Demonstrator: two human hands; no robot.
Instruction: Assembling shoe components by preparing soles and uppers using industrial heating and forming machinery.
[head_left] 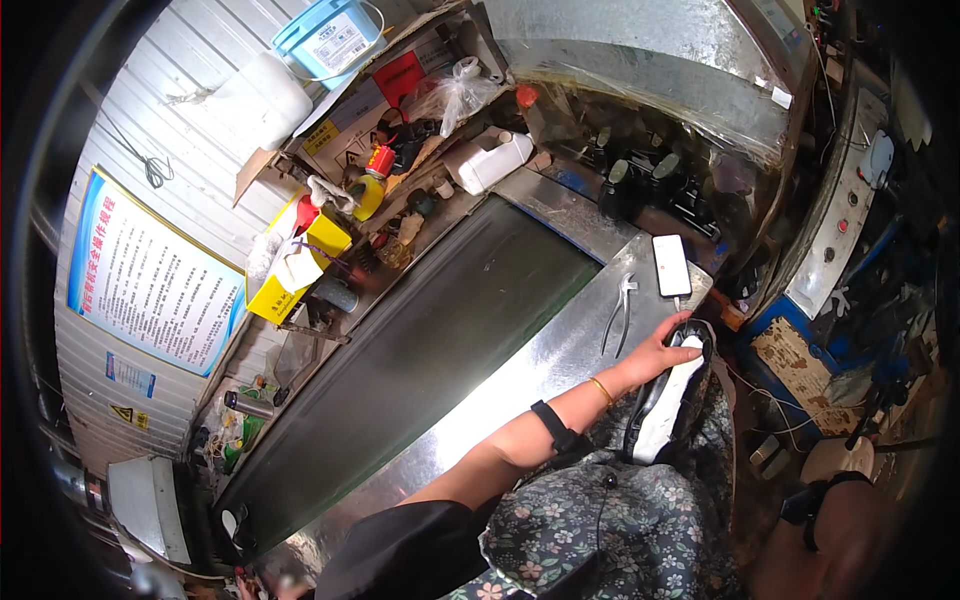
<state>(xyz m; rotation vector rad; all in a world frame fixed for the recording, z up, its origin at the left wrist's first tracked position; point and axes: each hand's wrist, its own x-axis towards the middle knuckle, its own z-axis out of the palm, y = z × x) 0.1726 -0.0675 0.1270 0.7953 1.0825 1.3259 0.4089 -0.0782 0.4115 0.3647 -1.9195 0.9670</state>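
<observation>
A black shoe (668, 396) with a long white underside lies across my lap, its white face up. My left hand (664, 358) grips its far end, thumb pressed on the white part and fingers round the dark edge. Just past that hand, pliers (622, 312) with parted handles rest on the metal table. A white-screened phone (671, 266) with a cable plugged in lies beside them. At the lower right my right arm (845, 520) shows, wearing a black strap; shadow and blur hide its fingers.
A dark conveyor belt (430, 350) runs diagonally beside the metal table edge (520, 370). Behind it, a cluttered shelf holds a yellow box (298, 270) and a white jug (488, 160). Dark shoes (650, 180) stand under a metal hood (640, 45). A control panel (845, 200) is at right.
</observation>
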